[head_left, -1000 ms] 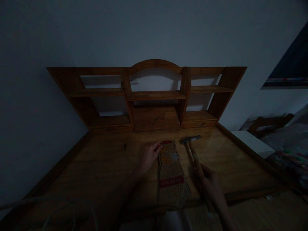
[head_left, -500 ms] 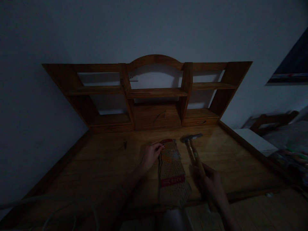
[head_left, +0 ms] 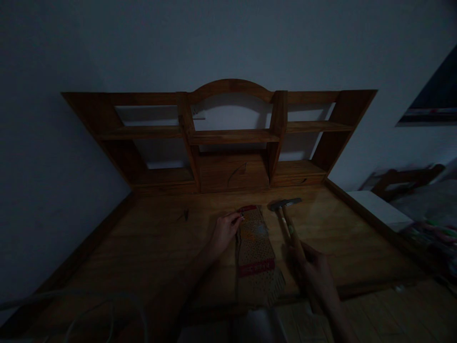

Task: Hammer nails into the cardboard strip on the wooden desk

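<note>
Hammer, head toward the bench's back edge, handle in my right hand, fingers closed near its end; I judge it head-heavy, rigid, best held there. My left hand pinches a small pin-like object, unclear, at the thin, limp cardboard strip's far corner.

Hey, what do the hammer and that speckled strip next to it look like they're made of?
The hammer in the right hand appears to have a dull grey metal head and a pale, bare-looking wooden handle. The speckled strip, pinched at its far end by the left hand, looks like thin printed cardboard with a ragged near edge, though the dim light leaves that uncertain. The desk beneath is varnished wood with visible grain.
</note>
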Tool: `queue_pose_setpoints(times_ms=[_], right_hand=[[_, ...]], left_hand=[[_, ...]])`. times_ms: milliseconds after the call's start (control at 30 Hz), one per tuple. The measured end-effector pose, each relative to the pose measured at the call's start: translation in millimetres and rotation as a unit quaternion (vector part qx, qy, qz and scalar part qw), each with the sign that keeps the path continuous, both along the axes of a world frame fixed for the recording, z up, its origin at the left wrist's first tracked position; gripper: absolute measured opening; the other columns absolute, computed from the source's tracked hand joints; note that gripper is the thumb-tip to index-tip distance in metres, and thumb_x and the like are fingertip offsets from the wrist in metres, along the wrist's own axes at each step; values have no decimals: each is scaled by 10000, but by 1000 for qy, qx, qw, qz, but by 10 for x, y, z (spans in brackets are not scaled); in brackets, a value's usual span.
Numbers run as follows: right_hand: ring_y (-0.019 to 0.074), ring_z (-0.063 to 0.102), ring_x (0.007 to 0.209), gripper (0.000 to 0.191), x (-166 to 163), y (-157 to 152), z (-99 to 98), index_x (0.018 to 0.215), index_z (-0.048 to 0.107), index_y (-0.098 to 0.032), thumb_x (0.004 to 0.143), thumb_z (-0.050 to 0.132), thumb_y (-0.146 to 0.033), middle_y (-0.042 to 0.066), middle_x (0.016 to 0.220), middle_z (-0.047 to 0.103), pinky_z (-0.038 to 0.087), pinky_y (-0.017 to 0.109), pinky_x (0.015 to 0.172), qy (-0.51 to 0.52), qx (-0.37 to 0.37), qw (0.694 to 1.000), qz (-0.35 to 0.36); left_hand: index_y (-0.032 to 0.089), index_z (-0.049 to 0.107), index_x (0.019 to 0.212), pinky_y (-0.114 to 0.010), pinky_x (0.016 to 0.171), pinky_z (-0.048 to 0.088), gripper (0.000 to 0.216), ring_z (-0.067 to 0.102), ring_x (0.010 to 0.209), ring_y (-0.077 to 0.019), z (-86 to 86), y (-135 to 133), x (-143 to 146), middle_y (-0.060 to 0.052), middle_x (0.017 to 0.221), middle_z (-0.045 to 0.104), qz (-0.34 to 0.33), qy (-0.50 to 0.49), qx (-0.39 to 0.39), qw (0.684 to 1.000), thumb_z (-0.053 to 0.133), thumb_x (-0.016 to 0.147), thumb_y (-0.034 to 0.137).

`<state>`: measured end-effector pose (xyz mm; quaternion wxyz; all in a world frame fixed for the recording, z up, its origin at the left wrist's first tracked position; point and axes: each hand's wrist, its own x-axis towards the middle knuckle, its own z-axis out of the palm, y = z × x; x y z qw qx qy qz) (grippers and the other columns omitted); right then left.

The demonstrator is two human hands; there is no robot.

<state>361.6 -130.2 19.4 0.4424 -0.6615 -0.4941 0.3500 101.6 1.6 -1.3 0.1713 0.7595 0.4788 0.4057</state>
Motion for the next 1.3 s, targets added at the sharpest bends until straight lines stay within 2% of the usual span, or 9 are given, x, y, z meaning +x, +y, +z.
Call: queue_pose_setpoints(times_ms=[167, 300, 400, 567, 667, 800, 1000, 1167, 1300], right_hand=[[248, 672, 794, 535, -14, 0, -3, 1180, 672, -118, 841, 589, -524, 68, 825, 735, 481, 235, 563, 5, 0, 1000, -5], [266, 679, 790, 565, -17, 3, -6, 1181, 669, -91, 828, 601, -527, 81, 768, 725, 498, 250, 561, 15, 1, 1000, -9], [280, 681, 835, 559, -17, 3, 4, 1155, 684, -89, 813, 618, -526, 99, 843, 737, 515, 263, 590, 16, 8, 1000, -12], [276, 694, 784, 597, -83, -39, 93, 1212, 651, -83, 821, 606, -532, 88, 802, 739, 510, 251, 531, 28, -8, 1000, -11], [297, 700, 872, 599, -135, -115, 186, 1250, 628, -88, 833, 594, -516, 112, 940, 749, 552, 277, 597, 30, 5, 999, -18], [295, 700, 944, 557, -150, -253, 307, 1311, 582, -126, 873, 563, -470, 120, 1074, 732, 579, 306, 690, -34, 20, 999, -3], [278, 689, 1010, 463, -243, -352, 424, 1293, 602, -148, 894, 549, -378, 123, 1164, 701, 562, 326, 842, -166, 104, 977, 86], [265, 697, 1001, 436, -428, -339, 456, 1295, 593, -129, 914, 506, -323, 143, 1157, 700, 574, 333, 833, -209, 156, 959, 109], [251, 696, 1004, 441, -507, -332, 370, 1337, 551, -137, 922, 467, -262, 141, 1178, 689, 578, 325, 821, -228, 159, 952, 126]], left_hand=[[208, 720, 910, -225, 721, 486, 167, 666, 764, -146, 5, 7, 6, -17, 889, 727, -2, 7, -2, 1000, 566, 908, 273], [188, 719, 863, -220, 691, 468, 179, 635, 739, -135, 28, 8, 7, -27, 834, 695, -11, 12, 18, 1000, 570, 907, 276], [176, 718, 839, -210, 655, 445, 180, 612, 712, -123, 26, 8, -1, -24, 799, 667, -14, 10, 24, 1000, 578, 904, 268], [172, 716, 831, -204, 651, 427, 158, 602, 711, -116, 36, 2, -4, -16, 786, 656, -20, 6, 25, 999, 585, 898, 230], [167, 719, 814, -208, 644, 426, 156, 601, 696, -118, 63, -2, 7, -16, 773, 657, -22, 14, 22, 999, 592, 892, 216], [169, 721, 816, -216, 645, 440, 167, 610, 709, -128, 85, -7, 22, -23, 785, 659, -35, 11, 22, 999, 580, 896, 212], [169, 719, 808, -224, 661, 448, 171, 604, 713, -130, 83, -15, 29, -24, 785, 655, -49, 4, 31, 998, 574, 895, 194], [163, 717, 813, -222, 671, 449, 159, 598, 715, -129, 83, -16, 25, -27, 789, 660, -47, 0, 42, 998, 577, 888, 174], [163, 696, 740, -217, 661, 436, 189, 592, 720, -128, 102, -27, 17, -24, 770, 645, -53, 4, 38, 998, 565, 871, 128]])
